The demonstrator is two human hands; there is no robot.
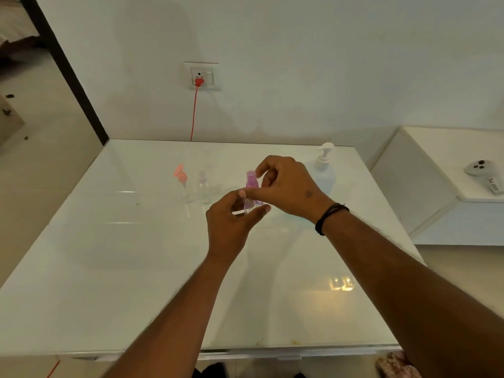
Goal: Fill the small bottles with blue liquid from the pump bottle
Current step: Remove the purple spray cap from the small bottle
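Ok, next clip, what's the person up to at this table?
A person is holding a small clear bottle with a purple spray top over the white table. The left hand grips its body; the right hand pinches the top, apparently to twist it. Two more small bottles, one with a pink top and one clear, stand to the left. The pump bottle stands behind, untouched.

Two bare forearms, no sleeves in sight. Left hand (231, 227) unadorned: no ring, no watch, no band. Right hand (286, 186) likewise ringless, with one small dark mark on its back, just above the wrist. Black wristband (328, 218) of several thin cords, bunched and looped round the right wrist, directly below that mark. Nothing else worn below the wristband, along the forearm to the frame's lower edge.
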